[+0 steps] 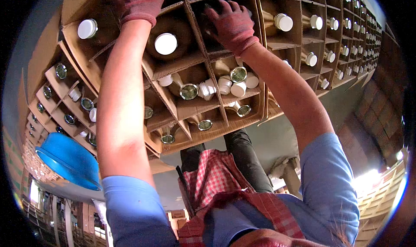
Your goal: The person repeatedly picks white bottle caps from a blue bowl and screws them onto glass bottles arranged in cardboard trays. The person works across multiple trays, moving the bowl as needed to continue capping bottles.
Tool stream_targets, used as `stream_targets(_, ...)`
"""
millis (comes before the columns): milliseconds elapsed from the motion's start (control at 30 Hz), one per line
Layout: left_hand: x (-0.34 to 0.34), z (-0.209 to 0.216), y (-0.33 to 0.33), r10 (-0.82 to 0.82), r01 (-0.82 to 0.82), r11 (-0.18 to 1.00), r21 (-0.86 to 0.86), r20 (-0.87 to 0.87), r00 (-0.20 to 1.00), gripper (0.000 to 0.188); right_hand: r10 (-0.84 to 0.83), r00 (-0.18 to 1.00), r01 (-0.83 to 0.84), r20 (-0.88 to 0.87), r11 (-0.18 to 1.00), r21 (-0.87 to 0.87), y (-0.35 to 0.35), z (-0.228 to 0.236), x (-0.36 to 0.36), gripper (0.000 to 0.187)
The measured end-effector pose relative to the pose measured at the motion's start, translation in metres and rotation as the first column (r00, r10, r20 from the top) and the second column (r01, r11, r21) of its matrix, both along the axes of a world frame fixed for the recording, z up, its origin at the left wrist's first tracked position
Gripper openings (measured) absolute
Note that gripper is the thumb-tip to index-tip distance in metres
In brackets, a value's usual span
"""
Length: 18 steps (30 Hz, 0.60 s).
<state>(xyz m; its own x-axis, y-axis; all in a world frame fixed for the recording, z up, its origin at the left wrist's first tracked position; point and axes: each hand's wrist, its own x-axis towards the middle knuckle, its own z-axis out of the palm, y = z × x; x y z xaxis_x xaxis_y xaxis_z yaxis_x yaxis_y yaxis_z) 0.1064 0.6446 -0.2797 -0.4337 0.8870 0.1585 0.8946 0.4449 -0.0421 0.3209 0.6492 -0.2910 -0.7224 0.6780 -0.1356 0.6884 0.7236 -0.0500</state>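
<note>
The left forearm (120, 95) runs almost straight up to its wrist (139, 19), and the left hand (138, 3) lies partly beyond the upper edge (its fingertips out of sight). The right forearm (288, 82) slants inward from a bent elbow; the red-gloved right hand (232, 27) extends forward, its fingers (223, 6) spread and slightly curled.

On my feed, a divided cardboard carton (201, 139) carries glass bottles (189, 91) in its cells, some white-topped, some open-mouthed; I see loose white caps (238, 90) lying among the necks.
</note>
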Motion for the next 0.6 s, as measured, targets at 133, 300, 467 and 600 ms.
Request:
stream_targets(133, -0.002, 0.033, 0.017, 0.034, -0.015, 0.932, -0.363, 0.047, 0.998, 0.074, 0.135, 0.990, -0.139, 0.048, 0.986, 0.089, 0.001, 0.001, -0.002, 0.035)
stream_targets(300, -0.020, 0.021, 0.027, 0.121, -0.055, 0.882, -0.467, 0.111, 0.986, 0.076, 0.080, 0.997, -0.077, 0.022, 0.991, -0.112, 0.010, 0.028, -0.021, 0.063)
stream_targets(467, -0.032, 0.018, -0.020, -0.190, 0.125, 0.977, 0.172, 0.440, 0.878, 0.057, -0.079, 0.861, -0.026, -0.502, 0.980, -0.198, 0.018, 0.037, 0.016, 0.050)
stream_targets(600, 0.049, 0.066, -0.143, -0.354, 0.232, 0.935, 0.269, 0.651, 0.671, 0.034, 0.006, 0.984, -0.062, -0.180, 0.949, -0.308, -0.033, 0.080, 0.090, 0.034)
